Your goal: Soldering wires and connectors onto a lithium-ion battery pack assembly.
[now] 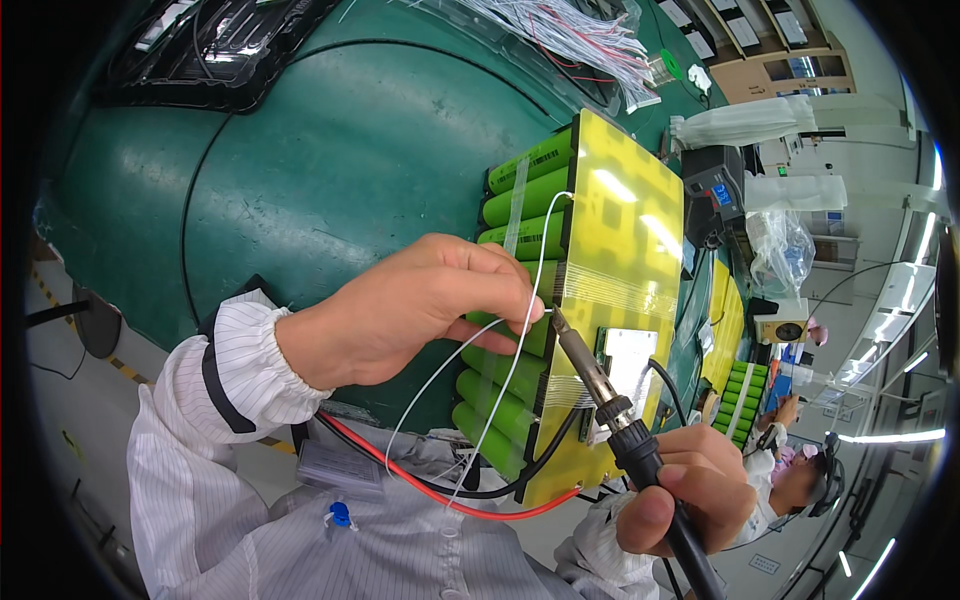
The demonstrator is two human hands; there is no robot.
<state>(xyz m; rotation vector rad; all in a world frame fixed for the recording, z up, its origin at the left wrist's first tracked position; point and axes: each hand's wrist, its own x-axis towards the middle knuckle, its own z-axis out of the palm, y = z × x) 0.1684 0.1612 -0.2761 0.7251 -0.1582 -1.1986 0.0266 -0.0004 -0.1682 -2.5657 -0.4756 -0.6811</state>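
A battery pack of green cylindrical cells [528, 195] stands in front of me, its side covered by a yellow sheet [620, 240]. My left hand [400, 305] pinches the end of a thin white wire [425, 382] against the edge of the pack. In my right hand [690, 490] is a soldering iron [632, 445], gripped by its black handle. Its tip touches or nearly touches the wire end by my left fingertips. Another white wire [537, 272] loops down from the pack's upper edge. Near the iron, a circuit board with a white plate [630, 360] sits on the yellow sheet.
Red [450, 500] and black cables curve from the pack's lower end across my lap. Beyond it stand a soldering station [714, 190] with a lit display and a bundle of white wires [570, 40]. A black tray [230, 75] lies far left. At right, a co-worker [795, 475] sits near another green pack [742, 395].
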